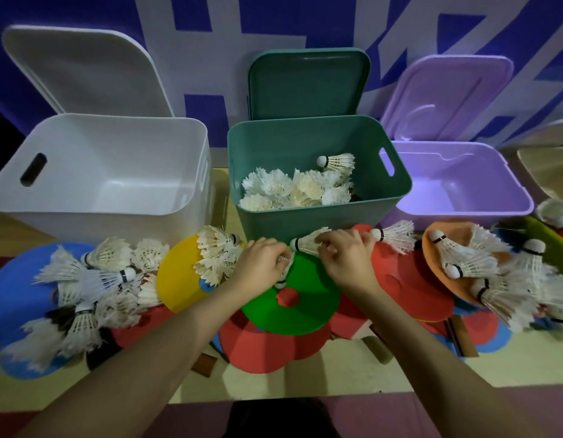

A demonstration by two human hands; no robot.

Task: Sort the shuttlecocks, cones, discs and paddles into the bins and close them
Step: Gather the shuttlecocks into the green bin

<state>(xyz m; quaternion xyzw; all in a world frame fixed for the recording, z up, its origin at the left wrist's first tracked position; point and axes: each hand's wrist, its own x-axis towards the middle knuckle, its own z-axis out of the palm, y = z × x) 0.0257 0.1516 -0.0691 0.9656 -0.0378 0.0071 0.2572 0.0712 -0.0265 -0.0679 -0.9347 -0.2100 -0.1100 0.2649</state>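
Just in front of the green bin (318, 197), both hands work over the green disc (300, 303). The left hand (262, 267) has its grip curled tight around a shuttlecock (285, 270), of which only a bit of feather and cork shows between the fingers. The right hand (345, 259) pinches another shuttlecock (307, 243) by its feathers, the cork pointing toward the left hand. Inside the green bin lies a heap of shuttlecocks (297, 188). Left of it stands the white bin (109, 172), right of it the purple bin (463, 184), all three lids up. More shuttlecocks and coloured discs lie on the table (274, 387) in front of the bins.
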